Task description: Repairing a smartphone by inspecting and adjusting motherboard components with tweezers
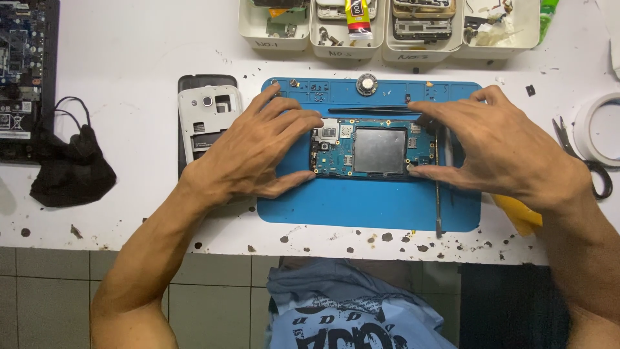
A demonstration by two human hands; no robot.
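— What lies left of the blue mat (361,207)?
— A white phone back cover (208,119), a black face mask (71,168) and a dark circuit board (22,71) at the edge.
— And along the top?
— White bins (387,48) of phone parts, one holding a yellow glue tube (357,16).
— On the right?
— Scissors (578,155) beside a roll of tape (597,129).
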